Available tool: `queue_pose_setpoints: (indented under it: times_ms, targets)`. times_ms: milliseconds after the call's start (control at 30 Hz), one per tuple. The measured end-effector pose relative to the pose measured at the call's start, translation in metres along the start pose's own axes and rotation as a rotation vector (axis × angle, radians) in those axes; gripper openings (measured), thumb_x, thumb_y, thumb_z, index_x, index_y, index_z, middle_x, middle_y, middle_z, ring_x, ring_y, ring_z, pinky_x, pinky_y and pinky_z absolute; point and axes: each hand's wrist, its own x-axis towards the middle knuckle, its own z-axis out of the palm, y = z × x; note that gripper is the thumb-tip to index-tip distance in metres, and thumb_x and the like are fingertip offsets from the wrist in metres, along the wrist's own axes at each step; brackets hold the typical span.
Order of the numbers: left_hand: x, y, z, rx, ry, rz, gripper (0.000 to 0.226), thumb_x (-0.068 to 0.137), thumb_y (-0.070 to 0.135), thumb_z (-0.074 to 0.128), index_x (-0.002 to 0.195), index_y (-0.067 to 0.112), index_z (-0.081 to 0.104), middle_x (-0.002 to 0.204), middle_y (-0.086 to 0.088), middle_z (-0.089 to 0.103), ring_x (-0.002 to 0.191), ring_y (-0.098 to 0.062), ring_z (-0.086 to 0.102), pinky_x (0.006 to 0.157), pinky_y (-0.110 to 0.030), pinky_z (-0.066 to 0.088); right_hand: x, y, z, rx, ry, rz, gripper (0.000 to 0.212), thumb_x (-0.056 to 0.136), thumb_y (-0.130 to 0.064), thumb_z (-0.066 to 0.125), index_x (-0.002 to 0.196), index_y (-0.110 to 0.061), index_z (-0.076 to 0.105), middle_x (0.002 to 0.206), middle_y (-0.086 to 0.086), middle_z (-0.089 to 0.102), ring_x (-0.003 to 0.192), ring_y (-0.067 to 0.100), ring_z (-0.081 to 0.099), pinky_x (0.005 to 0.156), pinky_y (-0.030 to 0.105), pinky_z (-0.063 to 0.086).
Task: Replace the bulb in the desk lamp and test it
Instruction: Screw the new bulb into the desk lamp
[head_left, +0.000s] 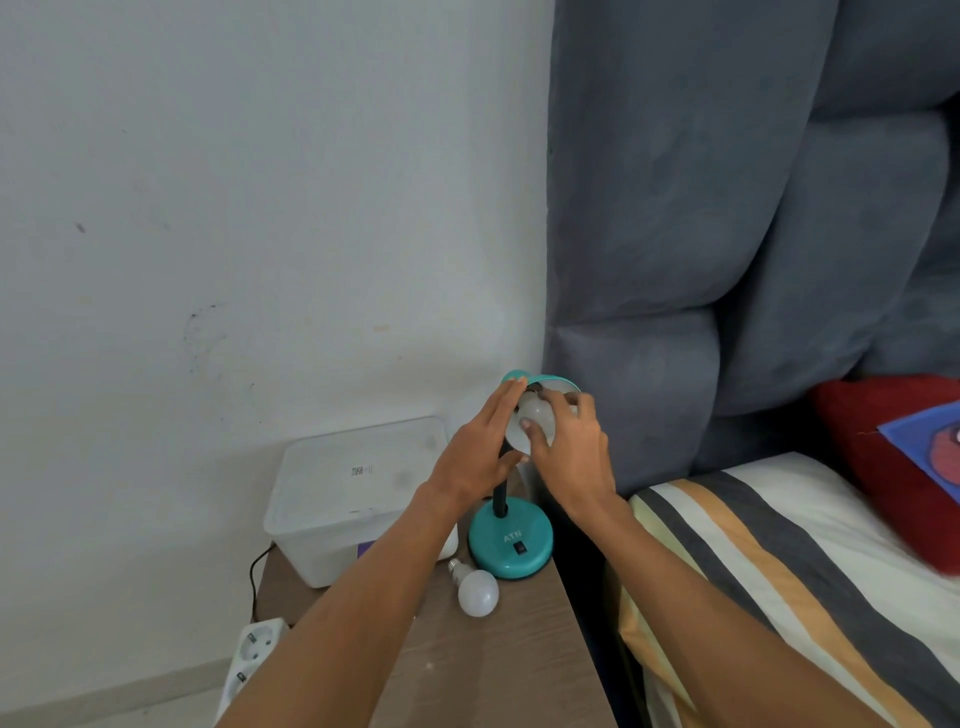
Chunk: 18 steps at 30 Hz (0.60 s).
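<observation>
From the head view I look down on a teal desk lamp (511, 540) standing at the far right corner of a wooden bedside table (483, 670), its round base carrying a black switch and its shade (550, 383) tipped toward me. My right hand (569, 447) has its fingers and thumb curled round a white bulb (530, 418) that sits at the mouth of the shade; I cannot tell whether the bulb's base is in the socket. My left hand (480, 452) lies with its fingers straight along the left side of the shade, fingertips touching the teal rim, gripping nothing. A second white bulb (475, 590) lies loose on the table just in front of the lamp base, its screw cap pointing away from me. To the left of the lamp stands a translucent plastic box (343, 499) with a lid. A white power strip (252, 649) shows below the table's left edge, against the wall. On the right is a bed with a striped cover (769, 571), a grey padded headboard (727, 208) and a red cushion (893, 457).
</observation>
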Motion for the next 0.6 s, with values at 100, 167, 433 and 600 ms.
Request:
queue_pose_setpoints:
  times_ms: [100,167,433,600]
  targets:
    - [0.0,0.0,0.0,-0.01,0.001,0.002,0.09,0.092,0.022,0.076,0.162,0.02,0.02,0.169,-0.003,0.026,0.14,-0.03,0.049,0.114,-0.039,0.045,0.002,0.008,0.003,-0.053,-0.047,0.009,0.053,0.088,-0.029,0.072,0.135,-0.017,0.052,0.133,0.012,0.049,0.107,0.035,0.061,0.088,0.041,0.053]
    - [0.0,0.0,0.0,-0.01,0.0,-0.003,0.09,0.092,0.023,0.076,0.162,0.02,0.02,0.169,-0.003,0.026,0.14,-0.031,0.049,0.114,-0.041,0.046,0.006,0.01,0.004,0.022,-0.017,0.144,0.049,0.091,-0.042,0.065,0.128,-0.011,0.058,0.12,0.014,0.063,0.103,0.034,0.064,0.084,0.039,0.052]
    - [-0.001,0.003,-0.002,-0.011,0.006,0.012,0.091,0.09,0.018,0.077,0.162,0.019,0.02,0.168,-0.003,0.026,0.139,-0.031,0.05,0.112,-0.042,0.048,0.002,-0.002,0.003,0.157,0.078,0.122,0.037,0.097,-0.031,0.058,0.133,-0.021,0.055,0.125,0.013,0.053,0.107,0.034,0.06,0.09,0.04,0.05]
    - [-0.001,0.0,-0.002,-0.007,-0.001,-0.003,0.095,0.089,0.016,0.078,0.162,0.023,0.018,0.169,0.0,0.023,0.136,-0.033,0.053,0.109,-0.046,0.05,0.002,0.002,0.009,0.125,0.012,0.149,0.054,0.088,-0.033,0.071,0.136,-0.018,0.051,0.129,0.011,0.054,0.107,0.031,0.062,0.09,0.039,0.051]
